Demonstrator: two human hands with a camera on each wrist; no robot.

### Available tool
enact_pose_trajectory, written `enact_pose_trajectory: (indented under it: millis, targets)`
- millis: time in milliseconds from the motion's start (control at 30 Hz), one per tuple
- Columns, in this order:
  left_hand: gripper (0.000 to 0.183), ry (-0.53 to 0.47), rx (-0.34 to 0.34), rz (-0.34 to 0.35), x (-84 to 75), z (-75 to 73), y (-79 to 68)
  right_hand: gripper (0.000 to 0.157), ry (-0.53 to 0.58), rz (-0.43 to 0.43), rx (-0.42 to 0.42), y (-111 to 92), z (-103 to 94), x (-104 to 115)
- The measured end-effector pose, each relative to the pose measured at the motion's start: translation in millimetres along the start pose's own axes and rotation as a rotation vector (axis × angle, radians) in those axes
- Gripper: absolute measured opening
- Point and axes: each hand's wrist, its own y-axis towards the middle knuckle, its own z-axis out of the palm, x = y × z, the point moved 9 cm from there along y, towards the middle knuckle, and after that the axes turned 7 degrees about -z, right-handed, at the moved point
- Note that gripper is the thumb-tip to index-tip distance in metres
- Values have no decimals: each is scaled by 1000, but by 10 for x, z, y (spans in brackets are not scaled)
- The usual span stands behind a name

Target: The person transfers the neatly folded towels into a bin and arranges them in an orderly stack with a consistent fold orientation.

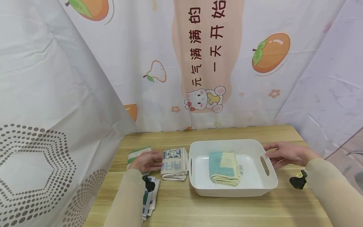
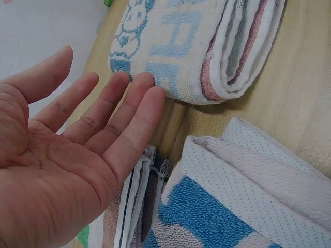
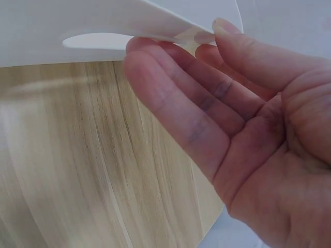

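Observation:
My left hand [image 1: 147,161] is held with its fingers extended, fingertips beside a folded beige towel [image 1: 173,168] with a blue bear pattern. In the left wrist view its palm [image 2: 62,155] shows, holding nothing; whether the fingertips touch the towel I cannot tell. My right hand [image 1: 286,153] is at the right end of a white plastic basket [image 1: 227,192]. There the thumb meets the rim and the fingers lie against the outer wall near the handle slot [image 3: 98,41]. Inside the basket lies a folded teal-and-yellow towel [image 1: 224,167].
Partly behind my left hand is a green-and-white striped towel [image 1: 139,153]. Nearer, under the left wrist, lie blue-and-white folded towels [image 1: 150,200], partly hidden by the sleeve. All stand on a wooden table [image 1: 212,211], with a printed curtain [image 1: 136,37] behind it.

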Motion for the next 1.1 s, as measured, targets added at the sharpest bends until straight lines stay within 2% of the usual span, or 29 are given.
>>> enact_pose_trajectory:
  millis: [233, 467, 700, 933, 1100]
  targets:
    - [69, 1, -22, -23, 52, 8, -35, 59, -5, 25, -36, 5, -14, -17]
    - [56, 42, -2, -28, 95, 58, 1, 60, -6, 24, -34, 3, -1, -12]
    - [53, 104, 6, -20, 56, 84, 7, 59, -4, 16, -37, 1, -6, -15]
    - [52, 168, 84, 6, 10, 178, -42, 61, -1, 18, -34, 0, -11, -12]
    - [51, 160, 151, 54, -36, 295, -45, 59, 6, 9, -21, -10, -3, -12]
